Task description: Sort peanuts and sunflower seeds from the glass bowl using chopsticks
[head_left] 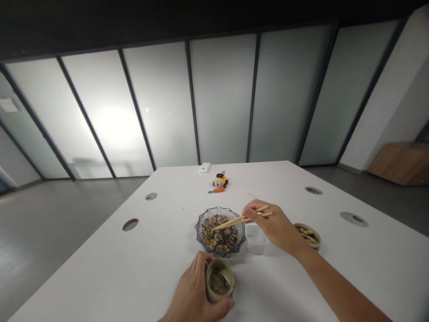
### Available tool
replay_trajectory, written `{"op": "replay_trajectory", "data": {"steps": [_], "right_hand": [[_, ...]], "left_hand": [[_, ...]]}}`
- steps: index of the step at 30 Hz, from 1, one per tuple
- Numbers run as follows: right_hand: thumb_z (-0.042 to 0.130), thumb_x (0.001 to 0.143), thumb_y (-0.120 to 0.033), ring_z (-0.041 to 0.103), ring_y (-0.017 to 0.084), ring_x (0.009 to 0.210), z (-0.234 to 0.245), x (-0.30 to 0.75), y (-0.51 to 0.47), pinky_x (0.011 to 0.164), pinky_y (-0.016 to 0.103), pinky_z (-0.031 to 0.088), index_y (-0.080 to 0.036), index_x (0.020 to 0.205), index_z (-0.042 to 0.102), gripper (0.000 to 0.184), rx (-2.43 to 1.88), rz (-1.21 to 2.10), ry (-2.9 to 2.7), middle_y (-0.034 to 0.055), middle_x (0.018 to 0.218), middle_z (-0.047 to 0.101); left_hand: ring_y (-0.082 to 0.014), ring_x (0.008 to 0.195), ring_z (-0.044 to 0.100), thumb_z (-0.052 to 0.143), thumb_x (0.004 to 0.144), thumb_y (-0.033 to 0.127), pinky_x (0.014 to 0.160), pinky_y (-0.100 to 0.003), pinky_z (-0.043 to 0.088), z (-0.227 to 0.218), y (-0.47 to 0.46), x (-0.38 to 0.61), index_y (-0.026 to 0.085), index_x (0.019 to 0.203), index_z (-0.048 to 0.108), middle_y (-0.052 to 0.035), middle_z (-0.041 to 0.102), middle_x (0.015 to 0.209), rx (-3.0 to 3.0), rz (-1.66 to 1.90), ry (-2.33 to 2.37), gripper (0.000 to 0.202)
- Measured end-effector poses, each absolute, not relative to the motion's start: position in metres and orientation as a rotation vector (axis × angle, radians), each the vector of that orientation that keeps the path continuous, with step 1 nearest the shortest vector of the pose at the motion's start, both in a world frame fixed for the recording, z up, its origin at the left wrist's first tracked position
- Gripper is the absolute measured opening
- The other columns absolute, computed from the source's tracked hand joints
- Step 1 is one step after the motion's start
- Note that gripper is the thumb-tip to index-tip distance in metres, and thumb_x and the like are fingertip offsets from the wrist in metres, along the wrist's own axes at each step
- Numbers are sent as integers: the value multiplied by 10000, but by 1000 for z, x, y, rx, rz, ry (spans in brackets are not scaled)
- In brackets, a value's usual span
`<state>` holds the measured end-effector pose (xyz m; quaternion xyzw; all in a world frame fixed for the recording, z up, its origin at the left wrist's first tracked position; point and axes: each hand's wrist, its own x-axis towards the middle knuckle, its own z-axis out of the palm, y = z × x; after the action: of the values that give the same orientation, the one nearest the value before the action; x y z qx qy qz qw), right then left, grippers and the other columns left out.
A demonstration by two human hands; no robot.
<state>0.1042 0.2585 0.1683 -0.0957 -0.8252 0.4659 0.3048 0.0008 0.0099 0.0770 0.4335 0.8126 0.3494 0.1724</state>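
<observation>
White table (117,268): we see our right hand (273,226) pinching chopsticks (234,221) whose long axis slants leftward into the glass bowl (219,235) of seeds, while our left hand (192,295), nearer us, wraps a small cup (219,281) just beside that bowl.

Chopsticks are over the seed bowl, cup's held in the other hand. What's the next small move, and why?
Probably lower the chopsticks into the seeds and pinch one. The right hand has their tips just at the pile in the bowl; whether a seed is gripped is too small to tell. The left hand holds the cup close by, partly filled.
</observation>
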Motion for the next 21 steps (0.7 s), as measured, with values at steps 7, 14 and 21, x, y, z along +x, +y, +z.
{"op": "replay_trajectory", "data": {"steps": [7, 14, 21], "right_hand": [[627, 1015, -554, 672, 212, 776, 163, 100, 250, 731, 305, 513, -198, 795, 752, 437, -160, 1154, -2234, 43, 810, 737], [643, 1006, -484, 676, 215, 766, 156, 99, 241, 734, 311, 519, -206, 850, 770, 343, -187, 1114, -2258, 46, 837, 753], [587, 1027, -541, 668, 212, 704, 129, 118, 222, 621, 280, 519, -212, 821, 726, 413, -305, 1117, -2185, 37, 773, 718]], "left_hand": [[-258, 941, 685, 765, 662, 246, 817, -334, 490, 76, 10, 1, 264, 1107, 462, -31, 691, 1060, 1231, 1019, 2293, 539], [-268, 956, 675, 764, 672, 261, 830, -352, 486, 77, 9, 2, 254, 1110, 469, -48, 683, 1077, 1226, 1026, 2285, 529], [-272, 971, 669, 777, 682, 264, 847, -362, 483, 80, 9, 2, 249, 1110, 467, -54, 686, 1084, 1213, 1017, 2280, 529]]}}
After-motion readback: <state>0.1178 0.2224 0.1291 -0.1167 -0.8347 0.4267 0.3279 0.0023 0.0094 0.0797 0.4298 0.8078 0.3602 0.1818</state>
